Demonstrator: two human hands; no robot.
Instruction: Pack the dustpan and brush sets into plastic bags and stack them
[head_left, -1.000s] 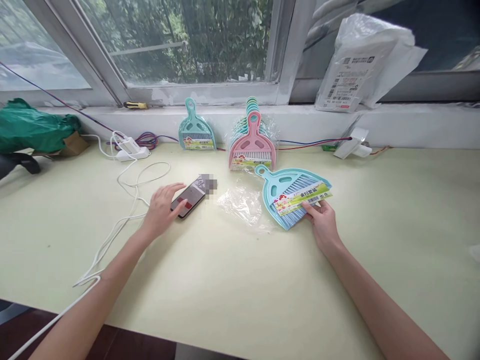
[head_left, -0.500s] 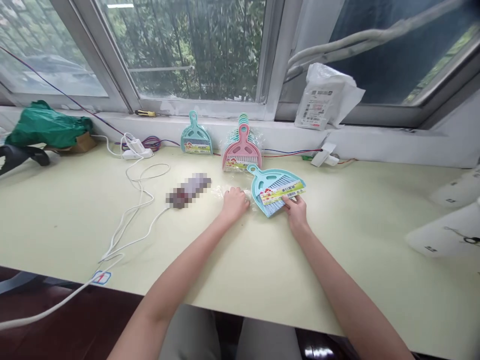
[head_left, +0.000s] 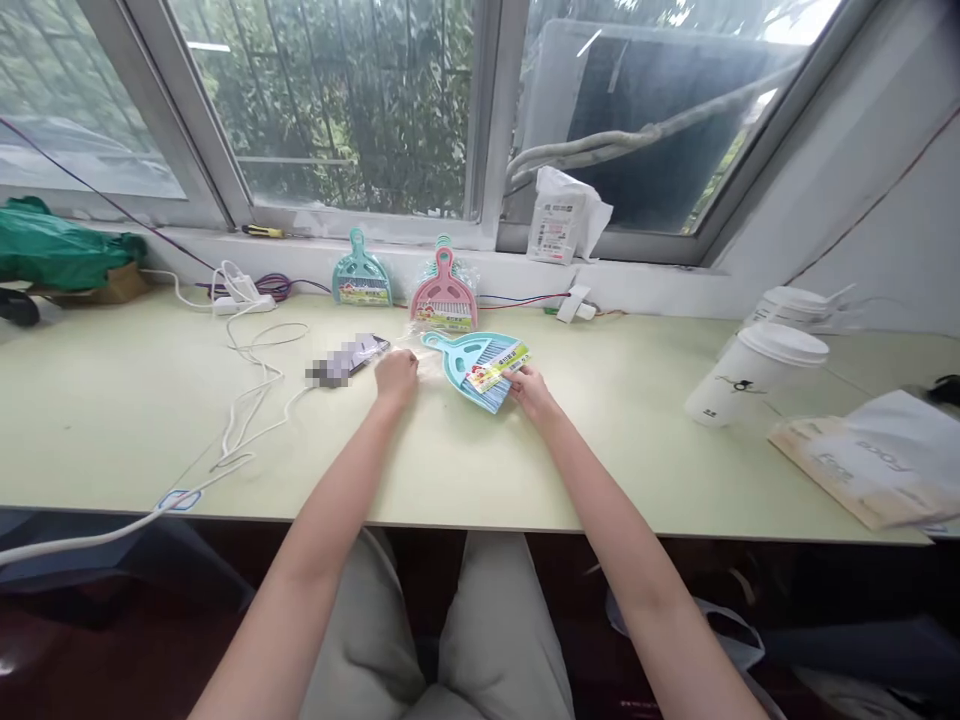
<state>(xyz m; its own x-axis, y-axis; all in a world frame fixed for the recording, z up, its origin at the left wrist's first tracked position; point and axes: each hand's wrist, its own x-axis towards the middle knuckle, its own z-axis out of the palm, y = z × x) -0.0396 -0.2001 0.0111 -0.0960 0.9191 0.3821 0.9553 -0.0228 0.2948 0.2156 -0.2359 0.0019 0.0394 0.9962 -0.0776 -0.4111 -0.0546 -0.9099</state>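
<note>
A light blue dustpan [head_left: 459,368] with a brush [head_left: 487,393] and a printed card band lies tilted just above or on the table, its handle pointing left. My right hand [head_left: 532,392] pinches its right edge by the card. To the left, my left hand [head_left: 396,378] is closed in a fist on a crumpled clear plastic bag [head_left: 429,366], which stretches toward the dustpan's handle. Behind them a pink dustpan [head_left: 444,290] stands in clear wrap before several more in a stack. Another blue dustpan [head_left: 361,275] leans on the wall.
A phone [head_left: 352,358] with a white cable [head_left: 259,385] lies left of my left hand. White lidded cups [head_left: 757,375] and a paper bag [head_left: 862,460] stand at right. A power strip [head_left: 244,303] sits by the wall, and a wrapped package [head_left: 566,220] on the sill.
My view has swung right, bringing the cups and paper bag in fully. Both hands and the dustpan have shifted slightly left; the plastic now shows between my left hand and the dustpan.
</note>
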